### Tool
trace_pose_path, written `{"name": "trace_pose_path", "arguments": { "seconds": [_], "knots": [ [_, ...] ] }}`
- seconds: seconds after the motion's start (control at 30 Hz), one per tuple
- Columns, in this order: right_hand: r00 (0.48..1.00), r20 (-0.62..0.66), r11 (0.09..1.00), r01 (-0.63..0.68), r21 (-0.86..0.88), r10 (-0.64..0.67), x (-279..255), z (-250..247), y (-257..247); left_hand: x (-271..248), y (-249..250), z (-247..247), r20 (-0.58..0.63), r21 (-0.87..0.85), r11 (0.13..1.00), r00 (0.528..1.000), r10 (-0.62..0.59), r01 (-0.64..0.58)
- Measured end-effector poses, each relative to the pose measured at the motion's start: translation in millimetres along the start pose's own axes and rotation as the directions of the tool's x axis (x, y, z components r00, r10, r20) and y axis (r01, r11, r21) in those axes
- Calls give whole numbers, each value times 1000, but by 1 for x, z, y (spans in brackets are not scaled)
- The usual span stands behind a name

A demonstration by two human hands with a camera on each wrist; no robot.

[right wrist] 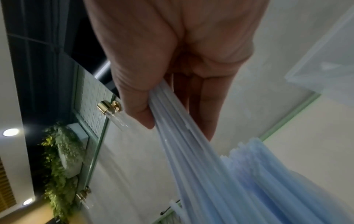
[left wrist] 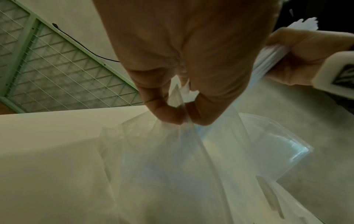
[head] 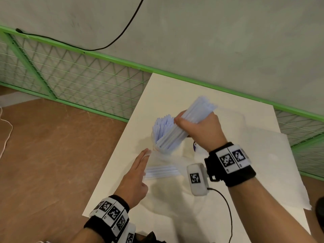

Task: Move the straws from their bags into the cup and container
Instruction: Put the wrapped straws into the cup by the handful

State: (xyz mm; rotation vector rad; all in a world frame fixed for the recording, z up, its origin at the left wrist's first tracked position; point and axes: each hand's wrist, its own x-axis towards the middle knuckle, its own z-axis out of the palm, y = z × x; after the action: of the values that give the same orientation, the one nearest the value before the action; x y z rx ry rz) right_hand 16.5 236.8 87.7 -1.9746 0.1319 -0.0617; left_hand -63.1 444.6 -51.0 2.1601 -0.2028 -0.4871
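My right hand [head: 196,123] grips a thick bundle of pale blue straws [head: 185,123], tilted, its lower ends down in the clear cup [head: 158,149]. More straws [head: 162,126] stand in that cup. In the right wrist view the held straws [right wrist: 187,151] run from my fingers toward the ones in the cup [right wrist: 268,174]. My left hand [head: 138,171] pinches the clear plastic bag [head: 166,186] between thumb and fingers [left wrist: 166,112], and the bag [left wrist: 172,166] hangs below. A few straws [head: 163,171] lie in the bag. A clear container [head: 235,118] stands behind my right hand.
The white table [head: 115,172] ends just left of my left hand, over brown floor. Another clear bag [head: 280,172] lies flat at the right. A green mesh fence [head: 78,79] runs behind the table. A black cable [head: 226,204] trails from my right wrist camera.
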Motion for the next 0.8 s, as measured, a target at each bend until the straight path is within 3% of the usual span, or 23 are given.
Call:
{"name": "trace_pose_path", "arguments": {
  "seconds": [0.17,0.37,0.47,0.53,0.63,0.7,0.8],
  "knots": [
    [998,-12,995,53,-87,-54,17,8,2,-2,-3,0,-15,7,1000,1000,6,-6],
    [994,102,984,63,-169,-46,19,30,30,-1,0,0,-25,18,1000,1000,9,-9],
    [977,157,950,180,-254,-143,18,30,41,-1,-1,-1,-27,18,1000,1000,11,-10],
    [961,106,927,274,-256,-254,12,25,39,-1,-2,-1,-28,17,1000,1000,12,-11],
    [897,-1,856,423,-297,-443,-6,22,35,-1,-5,-2,-33,8,1000,999,11,-11],
    [868,53,786,472,-400,-494,-17,24,41,-1,-4,-2,-30,7,1000,1000,8,-7],
    [878,218,685,470,-556,-426,-25,34,60,-1,-2,-2,-27,-6,1000,1000,-9,9]
  ]
}}
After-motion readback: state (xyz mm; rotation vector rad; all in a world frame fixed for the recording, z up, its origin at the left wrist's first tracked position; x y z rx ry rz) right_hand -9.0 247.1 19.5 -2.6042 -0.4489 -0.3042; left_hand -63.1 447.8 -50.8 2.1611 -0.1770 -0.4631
